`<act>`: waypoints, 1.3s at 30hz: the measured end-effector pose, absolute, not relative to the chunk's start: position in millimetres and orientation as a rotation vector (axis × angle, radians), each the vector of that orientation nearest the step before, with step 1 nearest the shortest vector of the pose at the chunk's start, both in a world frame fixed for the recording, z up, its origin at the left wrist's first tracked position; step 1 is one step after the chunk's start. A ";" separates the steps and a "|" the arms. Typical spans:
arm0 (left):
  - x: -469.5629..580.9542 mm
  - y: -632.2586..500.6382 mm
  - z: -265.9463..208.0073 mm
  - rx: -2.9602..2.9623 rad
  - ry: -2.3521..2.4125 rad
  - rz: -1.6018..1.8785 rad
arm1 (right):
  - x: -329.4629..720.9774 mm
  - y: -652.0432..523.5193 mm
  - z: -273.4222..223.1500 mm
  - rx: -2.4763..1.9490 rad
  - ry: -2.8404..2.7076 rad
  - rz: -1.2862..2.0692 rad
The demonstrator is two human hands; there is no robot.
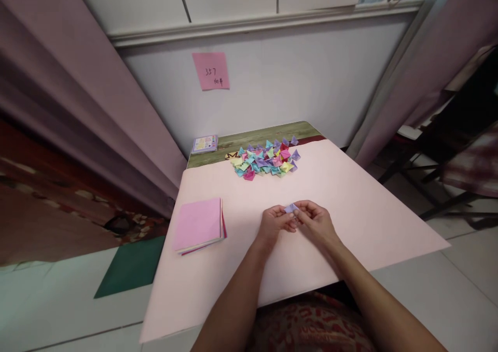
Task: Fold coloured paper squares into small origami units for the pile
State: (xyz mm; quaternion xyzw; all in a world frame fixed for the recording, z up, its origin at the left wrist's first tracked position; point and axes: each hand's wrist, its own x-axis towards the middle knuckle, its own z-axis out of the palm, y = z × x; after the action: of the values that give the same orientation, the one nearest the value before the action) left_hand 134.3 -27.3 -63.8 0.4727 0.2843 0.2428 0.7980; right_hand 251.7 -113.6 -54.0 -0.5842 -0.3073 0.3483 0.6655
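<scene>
Between my two hands is a small piece of folded lavender origami paper (291, 208), held just above the pink table cover. My left hand (275, 221) pinches its left side, thumb on top. From the right, my right hand (314, 220) grips the other side, thumb and fingers closed on it. Both thumbs meet near its lower edge, and the fingers hide part of it. Beyond my hands lies a pile of small folded paper boats (268, 160) in many colours. To the left rests a stack of square coloured paper (199, 225), pink on top.
A pink cover (342, 186) lies over most of the table, leaving a green wood-patterned strip (249, 137) at the back. A small printed packet (205, 143) sits at the back left corner. A pink note (212, 71) hangs on the wall. Curtains flank both sides.
</scene>
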 end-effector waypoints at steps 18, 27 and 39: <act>130.9 -25.8 -59.7 0.996 0.523 0.524 | 261.5 -116.6 -48.0 -1.436 -1.058 0.558; 135.7 -27.3 -64.8 1.072 0.547 0.638 | 261.8 -114.4 -50.4 -1.453 -0.946 0.525; 136.8 -28.8 -65.7 1.196 0.595 0.778 | 265.5 -115.1 -46.4 -1.582 -1.126 0.401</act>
State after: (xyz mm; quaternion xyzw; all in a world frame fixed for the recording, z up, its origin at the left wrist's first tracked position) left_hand 136.8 -28.8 -65.7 0.5403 0.2688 0.3512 0.7159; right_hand 265.5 -115.1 -46.4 -0.6677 -0.4751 0.1691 0.5476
